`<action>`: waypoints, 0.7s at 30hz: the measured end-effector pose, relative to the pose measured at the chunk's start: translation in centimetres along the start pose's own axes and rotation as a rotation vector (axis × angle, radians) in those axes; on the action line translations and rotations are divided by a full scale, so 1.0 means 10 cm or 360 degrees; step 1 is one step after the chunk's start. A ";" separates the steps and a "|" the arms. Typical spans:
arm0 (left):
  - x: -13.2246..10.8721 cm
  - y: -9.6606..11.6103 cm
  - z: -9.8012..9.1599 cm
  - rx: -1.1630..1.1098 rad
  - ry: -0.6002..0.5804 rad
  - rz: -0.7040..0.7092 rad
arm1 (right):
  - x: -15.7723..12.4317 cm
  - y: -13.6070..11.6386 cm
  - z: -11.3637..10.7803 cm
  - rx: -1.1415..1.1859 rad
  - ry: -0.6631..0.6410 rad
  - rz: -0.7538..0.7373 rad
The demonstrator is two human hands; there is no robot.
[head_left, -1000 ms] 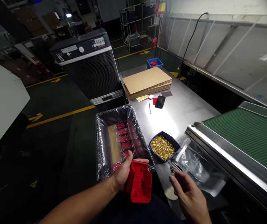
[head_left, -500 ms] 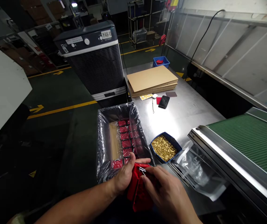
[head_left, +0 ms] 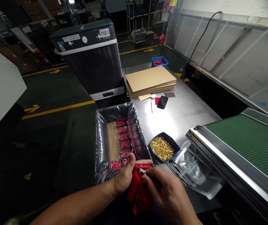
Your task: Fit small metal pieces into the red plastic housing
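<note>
My left hand [head_left: 123, 175] grips a red plastic part [head_left: 140, 196] by its left edge, low in the view. My right hand [head_left: 170, 193] lies over the part's right side, its fingers pinched on a thin metal tool [head_left: 143, 171] whose tip touches the top of the part. Just beyond sits a box lined with clear plastic [head_left: 103, 137], holding rows of the same red parts [head_left: 124, 137]. A blue tray of small brass pieces [head_left: 162, 147] stands to the right of my hands on the steel table [head_left: 183, 112].
A clear plastic bag [head_left: 194, 170] lies at the foot of a green conveyor belt [head_left: 251, 140] on the right. Further back lie stacked cardboard sheets [head_left: 150, 79], a black phone [head_left: 162, 102] and a blue bin [head_left: 159, 62]. A dark air cooler [head_left: 93, 56] stands behind the box.
My right hand moved left from beside the red part to on top of it, bringing the metal tool to the part. My left hand kept its grip.
</note>
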State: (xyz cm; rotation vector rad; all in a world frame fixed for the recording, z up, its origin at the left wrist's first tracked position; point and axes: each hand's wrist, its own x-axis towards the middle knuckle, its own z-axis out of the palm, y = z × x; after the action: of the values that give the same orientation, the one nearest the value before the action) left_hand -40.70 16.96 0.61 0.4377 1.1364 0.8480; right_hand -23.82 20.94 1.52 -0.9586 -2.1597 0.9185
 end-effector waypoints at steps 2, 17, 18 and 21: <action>0.00 0.00 0.00 -0.0089 0.0008 -0.0044 | -0.04 0.04 -0.01 -0.0051 0.0034 -0.0046; 0.10 -0.07 0.07 -0.0604 -0.0184 -0.0245 | -0.01 0.00 -0.01 -0.0346 0.0160 -0.0387; 0.11 -0.07 0.07 -0.0632 -0.0234 -0.0233 | -0.02 0.00 -0.01 -0.0327 0.0145 -0.0381; 0.13 -0.10 0.07 -0.0686 -0.0297 -0.0216 | -0.04 0.01 -0.01 -0.0307 0.0127 -0.0382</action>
State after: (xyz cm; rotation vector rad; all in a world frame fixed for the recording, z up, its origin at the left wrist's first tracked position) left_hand -39.47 17.43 -0.58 0.0786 0.7737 0.8848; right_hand -23.48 20.75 1.42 -0.7875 -2.2640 0.5567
